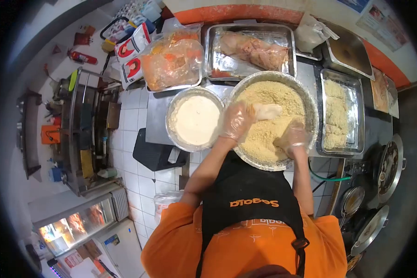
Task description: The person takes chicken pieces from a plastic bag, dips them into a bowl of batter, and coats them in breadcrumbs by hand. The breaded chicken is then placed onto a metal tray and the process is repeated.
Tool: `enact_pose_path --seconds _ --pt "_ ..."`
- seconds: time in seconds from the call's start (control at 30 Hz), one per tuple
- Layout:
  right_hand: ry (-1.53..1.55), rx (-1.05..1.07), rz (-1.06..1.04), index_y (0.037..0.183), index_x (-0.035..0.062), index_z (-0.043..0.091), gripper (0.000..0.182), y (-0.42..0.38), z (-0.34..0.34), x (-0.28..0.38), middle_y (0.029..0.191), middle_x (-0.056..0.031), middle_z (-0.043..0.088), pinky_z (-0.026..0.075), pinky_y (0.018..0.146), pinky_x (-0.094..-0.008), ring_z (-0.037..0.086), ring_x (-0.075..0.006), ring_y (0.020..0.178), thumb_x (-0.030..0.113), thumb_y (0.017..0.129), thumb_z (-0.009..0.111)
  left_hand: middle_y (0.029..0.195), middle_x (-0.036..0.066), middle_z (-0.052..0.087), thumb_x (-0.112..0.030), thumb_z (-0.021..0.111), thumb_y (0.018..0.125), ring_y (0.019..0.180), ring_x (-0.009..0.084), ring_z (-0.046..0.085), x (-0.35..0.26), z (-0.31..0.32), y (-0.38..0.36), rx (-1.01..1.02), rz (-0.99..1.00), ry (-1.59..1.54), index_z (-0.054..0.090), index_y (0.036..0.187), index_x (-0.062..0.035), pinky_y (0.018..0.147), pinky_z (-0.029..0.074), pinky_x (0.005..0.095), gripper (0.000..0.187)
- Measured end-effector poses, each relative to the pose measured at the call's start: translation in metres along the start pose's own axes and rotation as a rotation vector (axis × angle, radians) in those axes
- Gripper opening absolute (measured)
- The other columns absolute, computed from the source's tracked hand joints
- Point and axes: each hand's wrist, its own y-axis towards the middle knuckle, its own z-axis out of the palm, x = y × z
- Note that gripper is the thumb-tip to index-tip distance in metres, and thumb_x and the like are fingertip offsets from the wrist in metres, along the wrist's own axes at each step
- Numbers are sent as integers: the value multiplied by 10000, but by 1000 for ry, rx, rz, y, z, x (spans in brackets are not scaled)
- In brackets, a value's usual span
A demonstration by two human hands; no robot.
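Observation:
A large metal bowl [313,106] holds pale yellow crumbs [275,92]. My left hand [238,121], in a clear plastic glove, is over its left side, with crumb-covered fingers closed at the end of a white-coated piece [268,111] lying on the crumbs. At the right side of the bowl is my right hand [295,137], also gloved; its fingers are partly sunk in the crumbs and hidden. Beside my left hand stands a bowl [171,104] of white batter [198,119].
Behind the bowls are a tray [208,51] with a large piece of meat [255,50] and a bagged heap of orange and pale food [171,60]. Crumbed pieces [336,113] lie in a tray [359,116] at right. Large pans [390,167] stand further right.

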Motion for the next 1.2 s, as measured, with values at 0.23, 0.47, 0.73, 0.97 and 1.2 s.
enact_pose_path --seconds 0.23,0.47,0.73,0.97,1.2 --pt "554 47 -173 1040 -67 612 624 -9 -16 7 963 -246 685 538 791 -428 676 -379 875 362 636 817 931 212 640 -213 650 844 899 390 619 15 16 -11 -114 297 358 615 1025 -23 822 498 486 265" --pt "536 -144 -368 928 -40 646 551 23 56 6 803 -246 653 501 681 -473 644 -422 763 391 646 842 1246 270 569 -196 620 869 1183 400 540 72 51 -7 -318 654 531 507 1307 36 998 433 476 508" --pt "482 -150 -372 1112 -100 589 450 14 0 25 994 -308 649 531 825 -467 663 -419 927 189 792 718 1482 231 425 -154 491 897 1377 359 409 46 54 -9 140 792 409 483 1378 24 1184 237 520 513" --pt "-23 -360 -550 1466 -118 279 584 30 3 7 1386 -328 486 537 893 -461 637 -414 1085 92 937 412 1479 241 439 -166 489 870 1375 349 429 32 28 -12 309 623 841 533 1336 38 1195 213 513 511" --pt "291 -230 -145 1081 -5 667 500 53 24 18 932 -181 711 541 680 -391 671 -263 825 389 790 766 1265 316 569 12 537 743 1152 413 578 35 4 -11 -24 624 138 492 1359 72 1017 452 441 621"
